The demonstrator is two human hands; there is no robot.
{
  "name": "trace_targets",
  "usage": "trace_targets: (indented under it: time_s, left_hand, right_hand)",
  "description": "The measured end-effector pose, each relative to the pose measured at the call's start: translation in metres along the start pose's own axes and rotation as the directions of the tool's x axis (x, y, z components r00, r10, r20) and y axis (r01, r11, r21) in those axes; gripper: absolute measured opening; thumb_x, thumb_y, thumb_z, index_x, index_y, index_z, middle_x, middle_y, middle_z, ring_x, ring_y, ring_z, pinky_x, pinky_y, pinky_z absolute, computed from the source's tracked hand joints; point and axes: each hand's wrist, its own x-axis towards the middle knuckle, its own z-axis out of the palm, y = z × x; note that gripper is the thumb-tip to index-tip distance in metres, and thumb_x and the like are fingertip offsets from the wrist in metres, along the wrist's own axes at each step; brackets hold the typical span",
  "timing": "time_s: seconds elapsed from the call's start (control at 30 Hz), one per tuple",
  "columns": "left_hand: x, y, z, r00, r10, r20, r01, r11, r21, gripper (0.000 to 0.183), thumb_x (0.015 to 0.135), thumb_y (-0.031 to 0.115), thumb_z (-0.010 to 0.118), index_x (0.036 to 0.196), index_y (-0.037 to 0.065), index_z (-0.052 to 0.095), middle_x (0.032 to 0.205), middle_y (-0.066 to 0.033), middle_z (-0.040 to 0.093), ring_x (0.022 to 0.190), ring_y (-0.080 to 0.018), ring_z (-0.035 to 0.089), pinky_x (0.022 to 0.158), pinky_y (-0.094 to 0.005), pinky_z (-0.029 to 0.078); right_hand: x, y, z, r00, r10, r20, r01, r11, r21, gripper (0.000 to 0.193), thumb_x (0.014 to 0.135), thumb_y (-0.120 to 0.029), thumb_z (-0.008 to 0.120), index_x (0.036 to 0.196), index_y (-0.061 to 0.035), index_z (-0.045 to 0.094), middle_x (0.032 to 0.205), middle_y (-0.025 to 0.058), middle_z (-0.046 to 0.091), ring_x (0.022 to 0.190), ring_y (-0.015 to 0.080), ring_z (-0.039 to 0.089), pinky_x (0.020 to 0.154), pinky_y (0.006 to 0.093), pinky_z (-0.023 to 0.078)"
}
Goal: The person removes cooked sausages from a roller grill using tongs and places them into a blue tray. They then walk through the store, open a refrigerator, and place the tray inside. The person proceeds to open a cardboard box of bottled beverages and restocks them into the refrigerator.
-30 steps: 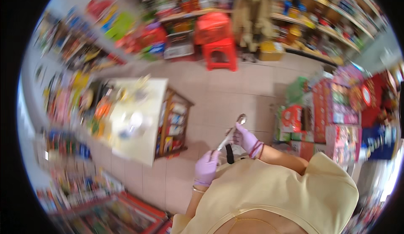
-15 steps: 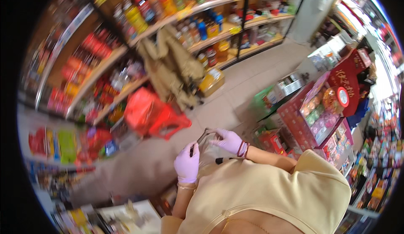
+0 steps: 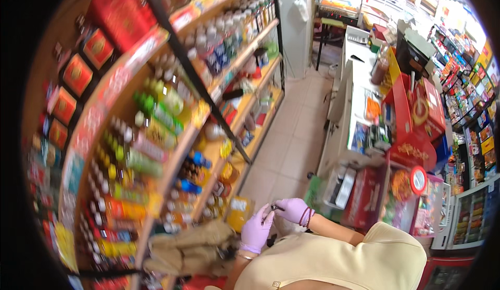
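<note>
Yeah, left hand [image 3: 255,231] and right hand [image 3: 292,210] sit closer together now, fingers pinching a small dark metal thing [image 3: 274,207].

Smooth matt gloves [image 3: 255,232] here, dull rumpled cloth [image 3: 195,245] there, glossy plastic-looking bottles [image 3: 160,114], a wood-look shelf [image 3: 245,55], and floor tiles [image 3: 284,152] (smooth, faintly shiny)!

Lit OK overall, brightest upper R: glare blown out nr far end of desk [image 3: 360,73]. Shelves [image 3: 99,105] dimmer at far L. Mild blur on bottles [image 3: 125,207]; dark item [image 3: 274,207] btwn L hand [image 3: 256,231] & R hand [image 3: 293,211] too small/soft to ID. Fisheye bends straight edges, blk vignette at rim.
</note>
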Motion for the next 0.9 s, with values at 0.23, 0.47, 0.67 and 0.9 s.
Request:
trace_targets:
  time_s: [0.23,0.47,0.67,0.9]
  left_hand:
    - [0.215,0.020,-0.069,0.988,0.152,0.008,-0.152,0.987,0.043,0.037,0.093,0.028,0.058,0.125,0.010,0.058,0.091,-0.0138,0.068,0.083,-0.0275,0.065,0.074,-0.0382,0.051]
    - [0.422,0.037,-0.061,0.982,0.189,-0.015,-0.190,0.978,-0.083,0.028,0.094,0.020,0.056,0.118,0.008,0.063,0.084,-0.0123,0.069,0.078,-0.0256,0.066,0.072,-0.0355,0.052]
    - [0.643,0.109,-0.024,0.955,0.295,0.017,-0.287,0.940,-0.184,0.026,0.093,0.019,0.056,0.117,0.010,0.063,0.088,-0.0081,0.069,0.083,-0.0256,0.066,0.073,-0.0352,0.052]
    - [0.847,0.222,0.029,0.870,0.399,0.290,-0.322,0.904,-0.281,0.030,0.096,0.023,0.053,0.121,0.010,0.061,0.091,-0.0086,0.070,0.076,-0.0212,0.066,0.070,-0.0314,0.051]
  right_hand:
    - [0.204,0.090,-0.142,0.850,0.286,-0.442,-0.206,0.953,0.221,0.017,0.086,-0.025,0.064,0.090,-0.0089,0.069,0.070,0.0108,0.064,0.062,0.0256,0.062,0.060,0.0325,0.051]
    - [0.370,0.214,-0.302,0.546,0.468,-0.695,-0.205,0.879,0.430,0.020,0.088,-0.020,0.066,0.092,-0.0008,0.063,0.062,0.0061,0.057,0.057,0.0078,0.050,0.055,0.0264,0.044]
    - [0.459,0.375,-0.404,0.356,0.685,-0.635,-0.034,0.689,0.724,0.015,0.093,-0.021,0.062,0.098,-0.0077,0.066,0.072,-0.0042,0.055,0.061,0.0029,0.046,0.053,0.0206,0.039]
    - [0.499,0.520,-0.584,0.165,0.765,-0.622,-0.082,0.639,0.765,0.023,0.093,-0.028,0.061,0.096,-0.0050,0.065,0.076,-0.0001,0.059,0.061,0.0069,0.053,0.051,0.0219,0.041]
